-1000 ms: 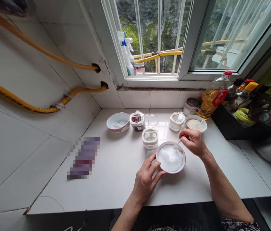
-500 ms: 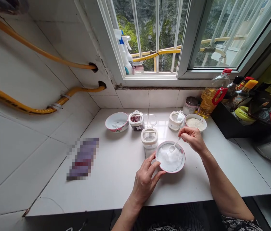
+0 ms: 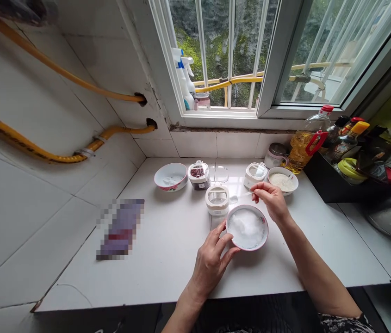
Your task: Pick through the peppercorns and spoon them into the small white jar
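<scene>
A pink-rimmed bowl point(image 3: 247, 227) of white granules stands on the counter, and my left hand point(image 3: 212, 259) grips its left side with thumb and fingers. Pinched in my right hand point(image 3: 269, 200) is a small white spoon point(image 3: 239, 198), held almost level beyond the bowl's back rim. White grains seem to lie in its bowl end, close to a small clear jar with a pale rim point(image 3: 217, 201). That jar's contents are hard to make out. Behind my right hand are another lidded jar point(image 3: 255, 174) and a bowl of pale grains point(image 3: 283, 180).
At the back left stand a white bowl point(image 3: 170, 176) and a jar of dark red contents point(image 3: 198, 175). An oil bottle point(image 3: 308, 141) and a black rack point(image 3: 330, 187) with several bottles fill the right side. A blurred purple object point(image 3: 121, 230) lies at the left.
My right hand has lifted the spoon out of the bowl's granules and moved it left, toward the small jar. My left hand keeps its hold on the bowl. The view has shifted slightly.
</scene>
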Motion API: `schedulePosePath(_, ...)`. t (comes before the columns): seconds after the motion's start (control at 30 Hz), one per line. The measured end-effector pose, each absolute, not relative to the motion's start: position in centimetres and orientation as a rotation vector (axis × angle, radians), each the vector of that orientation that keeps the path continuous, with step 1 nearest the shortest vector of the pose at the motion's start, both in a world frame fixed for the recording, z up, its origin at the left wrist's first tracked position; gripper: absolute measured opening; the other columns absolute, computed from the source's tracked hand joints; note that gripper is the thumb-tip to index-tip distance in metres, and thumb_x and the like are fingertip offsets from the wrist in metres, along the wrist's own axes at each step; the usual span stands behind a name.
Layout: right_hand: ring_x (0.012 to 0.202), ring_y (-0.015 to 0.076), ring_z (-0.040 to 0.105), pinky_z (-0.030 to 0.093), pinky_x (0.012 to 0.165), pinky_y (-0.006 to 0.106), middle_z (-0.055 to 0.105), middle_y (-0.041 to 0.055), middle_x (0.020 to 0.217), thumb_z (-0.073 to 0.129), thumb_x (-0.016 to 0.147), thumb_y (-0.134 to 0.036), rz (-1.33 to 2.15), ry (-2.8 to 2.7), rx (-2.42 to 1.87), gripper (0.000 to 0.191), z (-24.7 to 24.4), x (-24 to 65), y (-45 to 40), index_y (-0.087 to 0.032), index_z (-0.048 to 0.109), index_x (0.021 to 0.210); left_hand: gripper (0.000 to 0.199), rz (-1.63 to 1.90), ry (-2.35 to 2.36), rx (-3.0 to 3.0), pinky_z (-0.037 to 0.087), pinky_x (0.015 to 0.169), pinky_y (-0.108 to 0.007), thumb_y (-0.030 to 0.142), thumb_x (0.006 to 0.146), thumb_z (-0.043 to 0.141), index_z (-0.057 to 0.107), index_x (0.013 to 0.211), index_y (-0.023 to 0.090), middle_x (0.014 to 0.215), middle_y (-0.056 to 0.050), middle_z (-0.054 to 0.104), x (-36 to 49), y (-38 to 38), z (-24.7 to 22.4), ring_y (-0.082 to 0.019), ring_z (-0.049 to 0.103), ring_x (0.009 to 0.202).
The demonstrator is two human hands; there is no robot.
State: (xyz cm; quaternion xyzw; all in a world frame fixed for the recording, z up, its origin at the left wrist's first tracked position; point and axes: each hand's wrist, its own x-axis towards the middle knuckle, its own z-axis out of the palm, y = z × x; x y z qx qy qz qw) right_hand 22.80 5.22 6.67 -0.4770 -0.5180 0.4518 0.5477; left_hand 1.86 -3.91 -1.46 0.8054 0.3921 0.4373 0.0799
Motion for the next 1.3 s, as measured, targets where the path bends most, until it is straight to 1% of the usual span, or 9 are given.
schedulePosePath(0.17,0.074,0.0186,0.068,0.054,0.074,0.035,0.074,0.0060,0.083,0.056,0.091,-0.025,0.608,-1.624,-1.045,0.016,5.7,20.5,4.3,-0.021,0.071,0.097,0.016,1.310,1.184,2.415,0.059,0.091,-0.036,0.031,0.100,0.055,0.059,0.112,0.021,0.135,-0.017,0.060,1.9,-3.9,-1.5,-0.026,0.065,0.118)
schedulePosePath(0.27,0.079,0.0210,0.068,0.052,0.079,0.039,0.077,0.0095,0.090,0.047,0.095,-0.013,0.271,-2.013,-0.936,0.026,5.2,20.1,4.3,-0.021,0.071,0.099,0.015,1.314,1.181,2.417,0.059,0.090,-0.035,0.031,0.100,0.054,0.059,0.111,0.021,0.134,-0.017,0.061,1.9,-3.9,-1.4,-0.025,0.066,0.116)
schedulePosePath(0.37,0.076,0.0209,0.067,0.050,0.079,0.038,0.077,0.0094,0.088,0.045,0.094,-0.009,0.129,-2.118,-0.872,0.029,5.5,20.4,4.3,-0.020,0.071,0.099,0.016,1.323,1.178,2.414,0.059,0.091,-0.034,0.031,0.100,0.054,0.059,0.110,0.020,0.133,-0.017,0.061,1.9,-4.0,-1.3,-0.025,0.066,0.116)
schedulePosePath(0.47,0.074,0.0197,0.066,0.049,0.076,0.034,0.074,0.0056,0.079,0.049,0.092,-0.012,0.184,-1.970,-0.959,0.023,6.5,21.4,4.0,-0.020,0.070,0.095,0.017,1.324,1.180,2.419,0.059,0.092,-0.035,0.032,0.100,0.054,0.059,0.111,0.020,0.134,-0.017,0.061,1.9,-4.0,-1.3,-0.025,0.065,0.118)
schedulePosePath(0.53,0.067,0.0184,0.063,0.048,0.069,0.031,0.071,0.0035,0.074,0.052,0.085,-0.013,0.238,-1.862,-1.056,0.019,7.3,22.5,3.8,-0.021,0.069,0.084,0.017,1.317,1.181,2.425,0.058,0.093,-0.035,0.033,0.100,0.054,0.059,0.111,0.020,0.133,-0.017,0.061,1.9,-4.0,-1.3,-0.025,0.065,0.119)
schedulePosePath(0.63,0.053,0.0137,0.051,0.040,0.056,0.027,0.059,-0.0012,0.057,0.051,0.076,-0.013,0.339,-1.827,-1.187,0.018,8.1,24.1,3.7,-0.021,0.064,0.067,0.017,1.310,1.179,2.429,0.058,0.093,-0.034,0.033,0.100,0.054,0.059,0.111,0.020,0.133,-0.017,0.061,1.8,-3.9,-1.4,-0.025,0.065,0.120)
schedulePosePath(0.73,0.046,0.0107,0.040,0.032,0.050,0.026,0.049,-0.0036,0.049,0.050,0.070,-0.012,0.378,-1.876,-1.250,0.017,8.4,25.2,3.7,-0.020,0.060,0.059,0.016,1.309,1.177,2.426,0.059,0.093,-0.035,0.032,0.100,0.055,0.059,0.111,0.021,0.132,-0.017,0.062,1.8,-3.9,-1.4,-0.026,0.065,0.120)
schedulePosePath(0.97,0.047,0.0100,0.043,0.033,0.052,0.024,0.052,-0.0027,0.049,0.047,0.070,-0.013,0.334,-1.933,-1.232,0.017,8.0,24.5,3.5,-0.019,0.058,0.058,0.018,1.312,1.185,2.429,0.059,0.093,-0.036,0.034,0.100,0.053,0.059,0.110,0.020,0.130,-0.017,0.062,1.8,-3.9,-1.4,-0.026,0.065,0.120)
schedulePosePath(1.3,0.050,0.0105,0.044,0.033,0.050,0.023,0.053,-0.0020,0.051,0.047,0.068,-0.020,0.643,-1.752,-1.340,0.017,7.3,24.1,4.0,-0.018,0.061,0.058,0.019,1.323,1.187,2.435,0.058,0.094,-0.035,0.035,0.100,0.053,0.060,0.109,0.019,0.130,-0.017,0.062,1.9,-3.9,-1.4,-0.025,0.065,0.120)
